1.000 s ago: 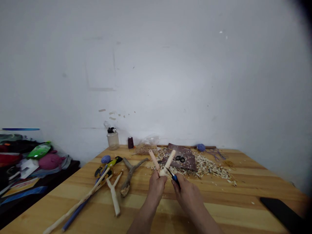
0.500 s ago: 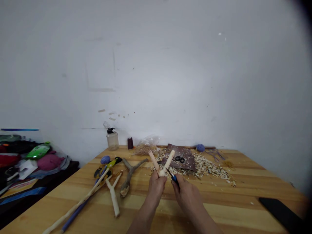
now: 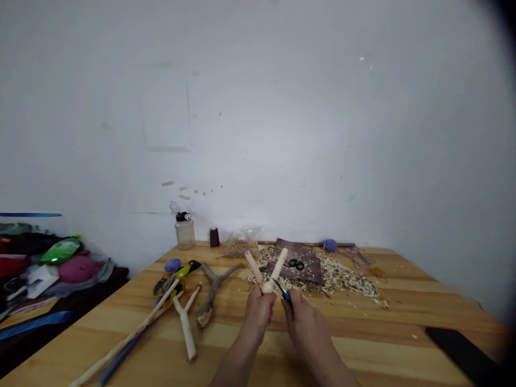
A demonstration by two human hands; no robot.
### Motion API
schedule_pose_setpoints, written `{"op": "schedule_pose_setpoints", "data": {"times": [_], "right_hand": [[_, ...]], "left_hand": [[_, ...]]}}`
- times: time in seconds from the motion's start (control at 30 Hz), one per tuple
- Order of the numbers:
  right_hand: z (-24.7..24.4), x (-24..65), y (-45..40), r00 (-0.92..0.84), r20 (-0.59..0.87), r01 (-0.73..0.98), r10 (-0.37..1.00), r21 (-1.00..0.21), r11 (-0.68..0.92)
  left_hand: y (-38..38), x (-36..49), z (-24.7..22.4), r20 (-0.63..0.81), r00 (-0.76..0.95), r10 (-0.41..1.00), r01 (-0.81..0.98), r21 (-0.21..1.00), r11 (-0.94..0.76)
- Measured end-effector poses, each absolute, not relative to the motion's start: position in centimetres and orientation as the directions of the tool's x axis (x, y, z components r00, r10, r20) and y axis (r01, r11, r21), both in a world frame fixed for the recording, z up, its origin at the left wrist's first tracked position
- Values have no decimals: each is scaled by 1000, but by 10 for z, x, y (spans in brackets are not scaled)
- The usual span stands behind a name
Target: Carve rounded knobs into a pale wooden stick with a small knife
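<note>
My left hand (image 3: 258, 310) is closed around the lower part of a peeled, Y-shaped forked stick (image 3: 278, 267), whose two pale prongs point up and away from me. In my right hand (image 3: 305, 320) is a carving knife (image 3: 286, 295) with a blue and black handle, gripped in closed fingers. Its dark blade lies against or very near the right prong, close to the fork; contact is too small to make out. Behind the hands, a pile of wood shavings (image 3: 342, 274) surrounds a brown sheet (image 3: 300, 260) with black-handled scissors (image 3: 296, 264) on it.
Left of my hands lie a second peeled fork (image 3: 186, 328), a bark-covered forked branch (image 3: 212, 295) and long sticks (image 3: 121, 349). A bottle (image 3: 185, 234), thread spool (image 3: 214, 237) and plastic bag (image 3: 242, 243) stand along the wall. A black flat object (image 3: 459, 346) lies right.
The whole view has shifted very slightly. My right hand and the knife have moved a little left, while both hands keep their grips.
</note>
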State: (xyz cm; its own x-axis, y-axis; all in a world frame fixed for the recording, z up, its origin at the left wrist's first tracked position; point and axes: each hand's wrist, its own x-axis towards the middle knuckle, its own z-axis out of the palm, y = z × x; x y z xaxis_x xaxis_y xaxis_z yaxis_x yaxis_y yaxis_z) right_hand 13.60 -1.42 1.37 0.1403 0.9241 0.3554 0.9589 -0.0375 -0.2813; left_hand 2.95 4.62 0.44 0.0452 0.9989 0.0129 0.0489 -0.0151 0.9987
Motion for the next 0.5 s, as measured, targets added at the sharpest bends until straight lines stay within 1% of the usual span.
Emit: {"op": "schedule_pose_setpoints", "data": {"times": [0.07, 0.13, 0.2, 0.37, 0.5], "right_hand": [[13, 133, -15, 162, 351, 962, 922, -262, -70], [13, 131, -15, 169, 351, 966, 921, -246, -84], [14, 131, -15, 170, 354, 966, 920, -243, -85], [14, 133, -15, 148, 352, 960, 924, -275, -49], [15, 133, -15, 153, 329, 944, 932, -327, -39]], "left_hand": [[43, 29, 8, 90, -8, 996, 187, 978, -87], [38, 28, 13, 193, -52, 980, 371, 915, -161], [33, 28, 19, 235, -53, 971, 505, 845, -176], [25, 28, 28, 222, -33, 974, 714, 688, -133], [23, 29, 30, 233, -42, 972, 816, 569, -102]]}}
